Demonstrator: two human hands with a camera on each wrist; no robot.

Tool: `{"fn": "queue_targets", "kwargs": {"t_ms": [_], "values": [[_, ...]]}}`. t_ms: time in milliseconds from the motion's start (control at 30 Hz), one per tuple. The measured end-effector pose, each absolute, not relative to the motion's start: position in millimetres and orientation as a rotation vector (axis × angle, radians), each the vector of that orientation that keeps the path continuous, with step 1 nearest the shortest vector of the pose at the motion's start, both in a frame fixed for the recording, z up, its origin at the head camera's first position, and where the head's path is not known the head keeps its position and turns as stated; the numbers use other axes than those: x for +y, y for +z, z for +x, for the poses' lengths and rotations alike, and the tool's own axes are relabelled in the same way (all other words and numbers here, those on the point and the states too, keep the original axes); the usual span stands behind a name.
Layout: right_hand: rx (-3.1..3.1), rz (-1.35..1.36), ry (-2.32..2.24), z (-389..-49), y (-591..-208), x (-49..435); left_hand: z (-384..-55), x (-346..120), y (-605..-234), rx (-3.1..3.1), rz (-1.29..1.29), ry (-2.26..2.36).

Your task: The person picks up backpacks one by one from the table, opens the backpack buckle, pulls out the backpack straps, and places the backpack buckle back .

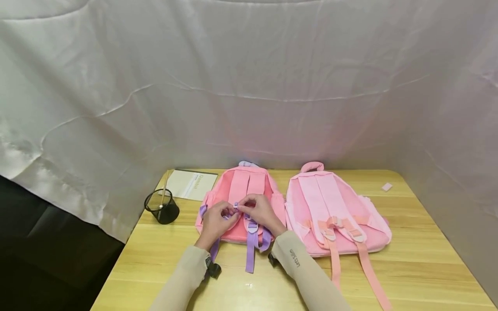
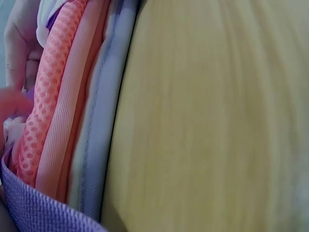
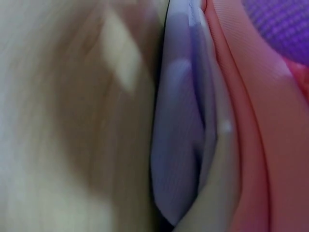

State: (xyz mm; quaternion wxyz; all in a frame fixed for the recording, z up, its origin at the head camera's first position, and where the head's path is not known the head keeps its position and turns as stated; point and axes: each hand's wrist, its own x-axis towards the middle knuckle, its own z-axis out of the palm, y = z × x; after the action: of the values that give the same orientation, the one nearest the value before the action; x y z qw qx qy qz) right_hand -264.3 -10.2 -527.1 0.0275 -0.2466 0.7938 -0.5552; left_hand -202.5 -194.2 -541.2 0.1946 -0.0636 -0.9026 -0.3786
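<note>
A coral-pink backpack (image 1: 243, 172) with purple webbing lies on the table, its shoulder straps facing up. Over its middle, both hands meet at a small pale buckle (image 1: 235, 206) on purple webbing. The left hand (image 1: 216, 222) pinches the buckle from the left, while fingertips of the right hand (image 1: 262, 212) pinch it from the other side. Below the right hand, a purple strap (image 1: 250, 255) hangs from a pale adjuster (image 1: 252, 226) onto the table. In the left wrist view, fingers show behind the coral mesh edge (image 2: 48, 87); the right wrist view shows the backpack's layered side (image 3: 227, 145).
A lighter pink backpack (image 1: 303, 194) lies directly right, its peach straps (image 1: 369, 270) trailing toward the front. To the left stand a black mesh pen holder (image 1: 167, 214) with a stick in it and a notebook (image 1: 180, 183). A small pale block (image 1: 387, 187) lies far right; grey curtains surround the table.
</note>
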Motion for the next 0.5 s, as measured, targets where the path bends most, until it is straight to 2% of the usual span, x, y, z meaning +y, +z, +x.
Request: {"fn": "queue_targets", "kwargs": {"t_ms": [500], "values": [[2.451,-0.731,-1.732,-264.3,-526.7,-8.9,-203.7,-194.1,-542.5,-2.506,-0.21,-1.081]]}}
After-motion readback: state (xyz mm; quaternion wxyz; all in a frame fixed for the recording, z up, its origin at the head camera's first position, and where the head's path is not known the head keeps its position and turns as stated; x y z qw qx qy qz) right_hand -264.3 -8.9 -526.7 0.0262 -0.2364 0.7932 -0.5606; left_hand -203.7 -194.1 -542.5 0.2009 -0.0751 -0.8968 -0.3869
